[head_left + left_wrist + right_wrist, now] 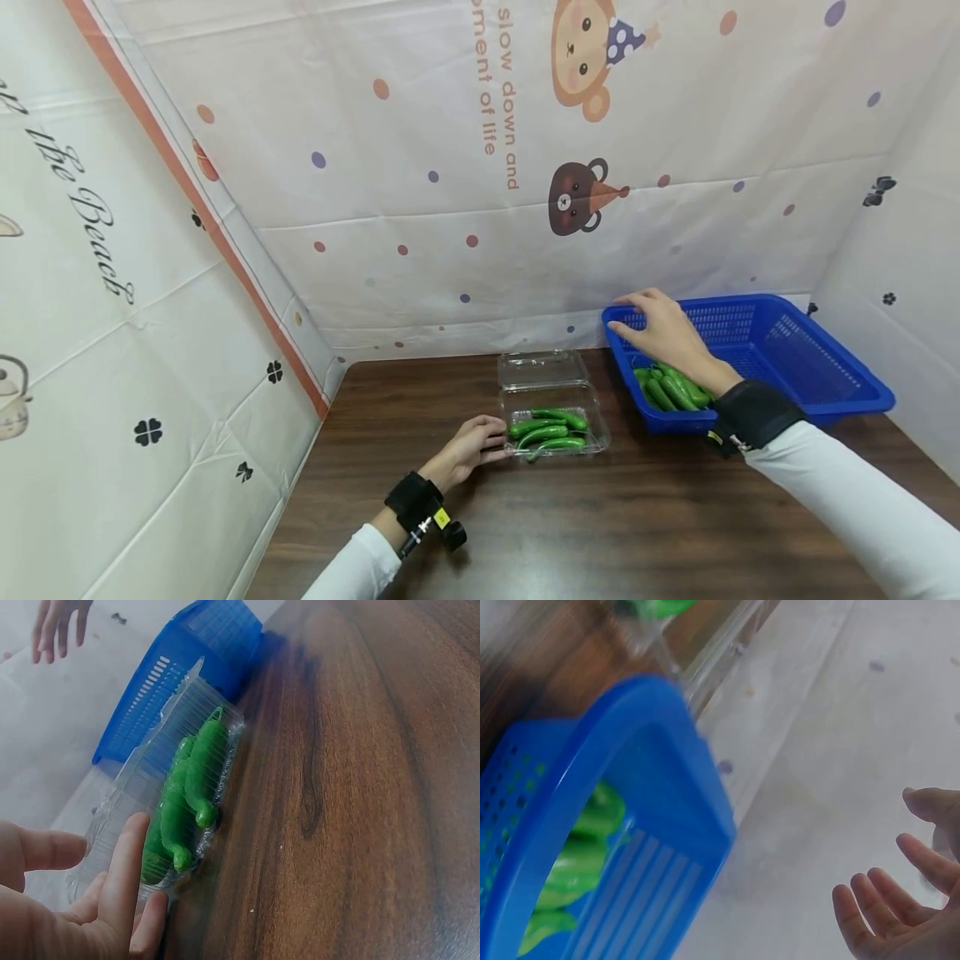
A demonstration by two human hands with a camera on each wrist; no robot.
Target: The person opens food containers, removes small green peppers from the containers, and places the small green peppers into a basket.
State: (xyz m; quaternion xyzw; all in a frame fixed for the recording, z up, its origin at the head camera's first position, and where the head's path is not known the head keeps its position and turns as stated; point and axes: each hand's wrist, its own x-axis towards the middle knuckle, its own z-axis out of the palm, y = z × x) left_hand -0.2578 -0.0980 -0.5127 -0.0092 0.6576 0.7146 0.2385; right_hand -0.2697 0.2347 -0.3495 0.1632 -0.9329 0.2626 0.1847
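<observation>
Several green chili peppers (551, 429) lie in a clear plastic clamshell box (517, 402) on the table, its lid (543, 369) folded back. At the box's left side my left hand (468, 450) touches the wall with extended fingers; the left wrist view shows those fingers (124, 870) against the plastic. My right hand (663, 333) hovers over the left end of a blue basket (847, 408), fingers spread and nothing between them. More green peppers (671, 387) sit in that end of the basket, partly hidden by my right hand and wrist.
The brown wooden table (600, 525) runs in front of the box and basket. A printed white cloth (420, 275) hangs behind the table and at both sides. The basket stands just right of the box, near the back cloth.
</observation>
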